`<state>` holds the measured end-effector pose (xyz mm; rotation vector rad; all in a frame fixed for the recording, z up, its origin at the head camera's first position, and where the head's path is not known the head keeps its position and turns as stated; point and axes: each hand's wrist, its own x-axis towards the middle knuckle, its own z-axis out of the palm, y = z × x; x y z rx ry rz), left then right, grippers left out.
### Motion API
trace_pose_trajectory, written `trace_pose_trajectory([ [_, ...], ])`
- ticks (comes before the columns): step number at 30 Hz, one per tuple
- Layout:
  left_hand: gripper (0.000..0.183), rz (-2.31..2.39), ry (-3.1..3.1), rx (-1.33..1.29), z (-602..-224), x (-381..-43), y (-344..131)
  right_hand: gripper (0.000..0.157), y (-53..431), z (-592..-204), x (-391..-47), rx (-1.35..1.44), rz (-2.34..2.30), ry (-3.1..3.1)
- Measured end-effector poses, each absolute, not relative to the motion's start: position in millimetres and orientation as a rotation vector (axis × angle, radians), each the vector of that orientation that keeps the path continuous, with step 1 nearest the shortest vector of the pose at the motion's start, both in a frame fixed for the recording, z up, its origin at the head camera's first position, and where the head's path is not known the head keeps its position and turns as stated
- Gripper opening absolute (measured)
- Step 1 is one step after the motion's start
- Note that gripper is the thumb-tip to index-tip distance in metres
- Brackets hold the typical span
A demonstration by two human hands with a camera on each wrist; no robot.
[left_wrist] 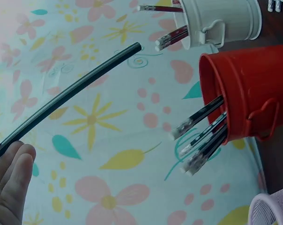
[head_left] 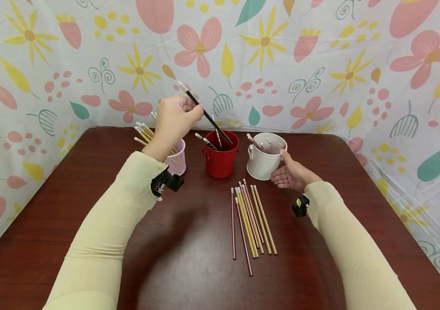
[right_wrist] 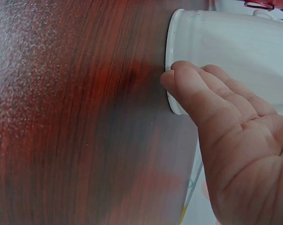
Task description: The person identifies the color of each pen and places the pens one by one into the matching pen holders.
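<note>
Between thumb and fingers, my left hand (head_left: 174,119) pinches a black pencil (head_left: 206,113), slanted with its eraser end up. Its lower end overlaps the mouth of the red bucket (head_left: 220,164) in the head view; in the left wrist view that end shows apart from the bucket. Several dark pencils (left_wrist: 204,150) lean inside the red bucket. Beside the white bucket (head_left: 259,167), my right hand (head_left: 295,173) has its fingers extended along the side and its thumb at the rim. A few pink pencils (left_wrist: 172,38) stand in the white bucket.
Several pink and gold pencils (head_left: 248,219) lie side by side on the brown table (head_left: 189,267), in front of the buckets. A pink mesh cup (head_left: 178,162) with gold pencils (head_left: 144,132) stands left, partly behind my left wrist. A patterned cloth (head_left: 212,56) hangs behind.
</note>
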<state>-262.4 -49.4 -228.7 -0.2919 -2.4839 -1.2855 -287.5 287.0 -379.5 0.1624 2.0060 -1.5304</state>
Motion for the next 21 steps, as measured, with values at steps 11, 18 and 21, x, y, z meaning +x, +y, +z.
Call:
trace_pose_trajectory([
  [11,0.017,-1.127,-2.543,-0.423,-267.9,-283.0,-21.7,0.107,286.2,-381.3,-287.4,0.152,-1.539,2.004],
  [18,0.016,-1.084,-2.595,-0.479,-287.8,-289.1,-11.3,0.107,285.5,-382.2,-287.1,0.174,-1.552,1.998],
  [21,0.017,-1.093,-2.576,-0.474,-290.4,-289.5,-10.8,0.107,285.4,-381.7,-287.3,0.176,-1.553,1.992],
])
